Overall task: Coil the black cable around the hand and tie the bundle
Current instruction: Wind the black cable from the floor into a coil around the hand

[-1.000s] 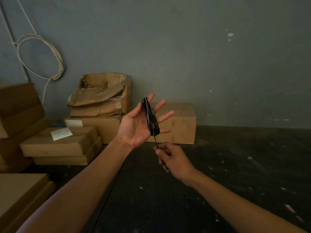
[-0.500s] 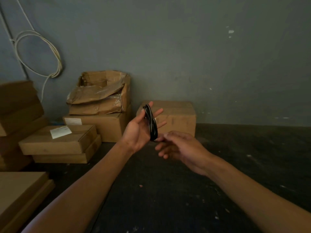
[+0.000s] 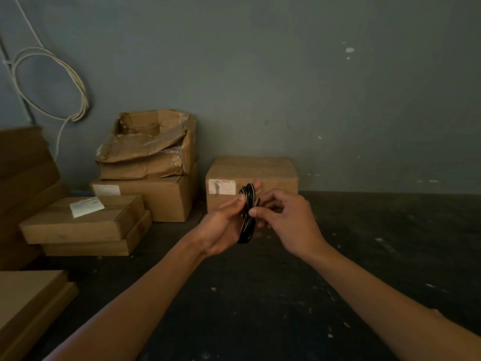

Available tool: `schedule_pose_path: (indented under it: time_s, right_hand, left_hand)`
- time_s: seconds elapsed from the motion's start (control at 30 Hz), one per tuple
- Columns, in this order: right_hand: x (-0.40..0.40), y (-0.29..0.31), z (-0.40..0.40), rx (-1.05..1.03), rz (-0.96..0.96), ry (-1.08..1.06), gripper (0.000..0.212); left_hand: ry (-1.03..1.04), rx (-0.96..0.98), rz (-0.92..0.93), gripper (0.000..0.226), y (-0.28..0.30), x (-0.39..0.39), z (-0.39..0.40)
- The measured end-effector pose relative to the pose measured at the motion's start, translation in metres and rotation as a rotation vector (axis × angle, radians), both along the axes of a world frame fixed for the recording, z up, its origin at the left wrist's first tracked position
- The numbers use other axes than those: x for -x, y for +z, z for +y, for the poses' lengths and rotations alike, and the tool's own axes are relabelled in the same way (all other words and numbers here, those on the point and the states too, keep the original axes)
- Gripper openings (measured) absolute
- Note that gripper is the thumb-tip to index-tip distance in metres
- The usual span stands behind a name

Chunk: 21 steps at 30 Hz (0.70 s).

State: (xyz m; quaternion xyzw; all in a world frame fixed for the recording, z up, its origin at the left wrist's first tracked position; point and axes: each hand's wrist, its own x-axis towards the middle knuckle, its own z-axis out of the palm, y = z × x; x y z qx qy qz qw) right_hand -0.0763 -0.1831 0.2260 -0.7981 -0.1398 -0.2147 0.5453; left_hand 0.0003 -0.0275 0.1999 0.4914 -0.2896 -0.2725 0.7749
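Note:
The black cable [image 3: 246, 217] is a narrow coiled bundle with thin pale stripes, held upright in mid-air at the centre of the head view. My left hand [image 3: 221, 227] has the coil around its fingers, with the thumb pressed on the bundle's left side. My right hand [image 3: 283, 220] is right of the coil, its thumb and fingers pinching the bundle near its middle. The fingers behind the coil are partly hidden. I cannot make out a loose cable end.
A taped cardboard box [image 3: 270, 173] stands just behind the hands against the grey wall. More boxes [image 3: 145, 173] are stacked at the left, flat ones [image 3: 78, 222] in front. A white cable loop [image 3: 52, 82] hangs on the wall. Below lies a dark speckled floor [image 3: 364, 256].
My left hand has dropped lower and closed its fingers toward the coil. My right hand has come up from below and now pinches the bundle.

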Motion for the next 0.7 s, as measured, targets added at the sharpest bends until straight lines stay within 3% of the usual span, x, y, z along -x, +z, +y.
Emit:
schedule_pose_path:
  time_s: [0.23,0.43,0.7]
  right_hand:
    - [-0.005,-0.003,-0.003,-0.091,0.065,0.016,0.019]
    - [-0.008,-0.008,-0.012,-0.163,0.228,0.150,0.004]
    - [-0.011,-0.010,-0.020,-0.160,0.390,0.264,0.007]
  left_hand:
    - [-0.047,-0.016,-0.007,0.044,-0.001,0.011,-0.001]
    - [-0.062,-0.057,-0.056,0.046,-0.004,0.011,0.001]
    - [-0.127,-0.102,0.010,0.050,-0.010,0.013,-0.002]
